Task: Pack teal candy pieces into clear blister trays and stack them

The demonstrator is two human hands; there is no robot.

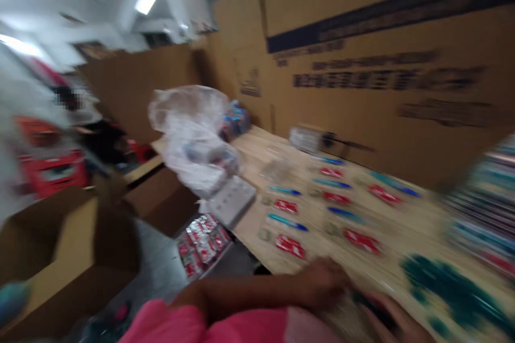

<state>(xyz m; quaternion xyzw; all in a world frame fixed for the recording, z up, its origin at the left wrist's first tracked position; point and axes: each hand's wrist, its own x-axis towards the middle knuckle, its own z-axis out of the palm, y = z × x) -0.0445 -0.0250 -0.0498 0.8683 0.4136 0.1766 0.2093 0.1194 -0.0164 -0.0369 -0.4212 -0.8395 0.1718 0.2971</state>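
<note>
Dark blurred item [376, 305], axis unclear, between one hand [322, 281] and other hand [396, 321], grip unclear

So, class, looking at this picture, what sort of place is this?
Probably a packing workshop: a pale wooden workbench with rows of small red packets, huge brown corrugated cardboard cartons behind it, and an open brown cardboard box nearby.

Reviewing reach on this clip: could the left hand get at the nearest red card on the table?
Probably yes. The left hand lies close to the red card, and only the bare wooden table shows between them, with nothing standing in the way, though motion blur softens the detail.
</note>
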